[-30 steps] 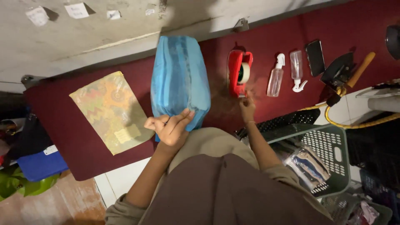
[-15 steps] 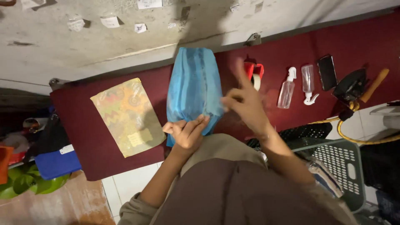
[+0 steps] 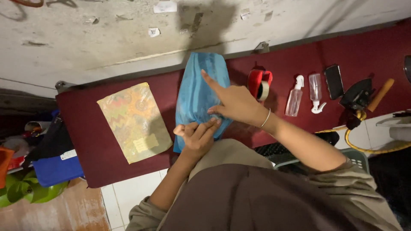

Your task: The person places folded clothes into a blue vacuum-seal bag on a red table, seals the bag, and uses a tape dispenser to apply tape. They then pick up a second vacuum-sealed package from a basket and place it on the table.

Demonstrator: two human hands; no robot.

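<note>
Pinching the near edge of the blue plastic parcel (image 3: pixel 201 92) with my left hand (image 3: pixel 196 133), fingers curled closed on its folded end; my right hand (image 3: pixel 233 100) lies open and flat on top, forefinger stretched toward the far end. Parcel: lengthwise on the maroon table (image 3: pixel 85 149), wrapped, near fold seemingly unsealed. Beside it, left: patterned flat packet (image 3: pixel 135 122). Farther right: red tape dispenser (image 3: pixel 260 83), untouched; two spray bottles (image 3: pixel 295 96).

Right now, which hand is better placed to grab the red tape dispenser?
Probably the right hand: it lies on the blue package beside the tape dispenser. The left hand is farther off.
</note>
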